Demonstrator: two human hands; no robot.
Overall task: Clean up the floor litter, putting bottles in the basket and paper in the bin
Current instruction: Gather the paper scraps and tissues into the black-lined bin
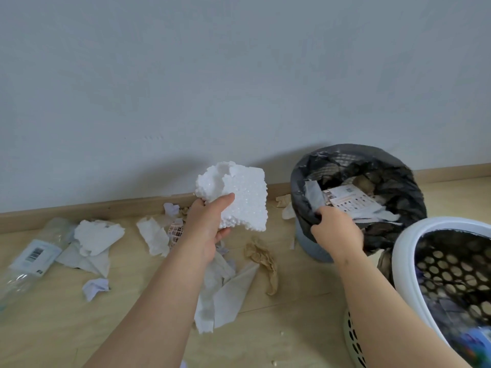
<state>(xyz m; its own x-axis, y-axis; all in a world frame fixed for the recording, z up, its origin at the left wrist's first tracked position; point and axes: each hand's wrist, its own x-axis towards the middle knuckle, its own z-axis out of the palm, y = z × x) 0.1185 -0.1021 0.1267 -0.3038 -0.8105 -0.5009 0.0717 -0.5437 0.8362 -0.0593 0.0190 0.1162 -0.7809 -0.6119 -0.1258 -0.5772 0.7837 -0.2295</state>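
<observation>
Bottle [29, 256] lies flat on the floor far left: clear plastic, likely light and slick, so grab mid-body. Paper [98, 235] is scattered beside it: soft, pinch anywhere. Left hand [210, 227] is clamped on a foam chunk [244, 197], thumb over the front face, fingers under, held off the floor left of the bin [313, 248]. Foam looks light, stiff and crumbly, so go easy on the squeeze. Right hand [337, 232] pinches the liner [305, 187] at the bin's near rim. Basket [403, 251] is far right, touching the bin.
</observation>
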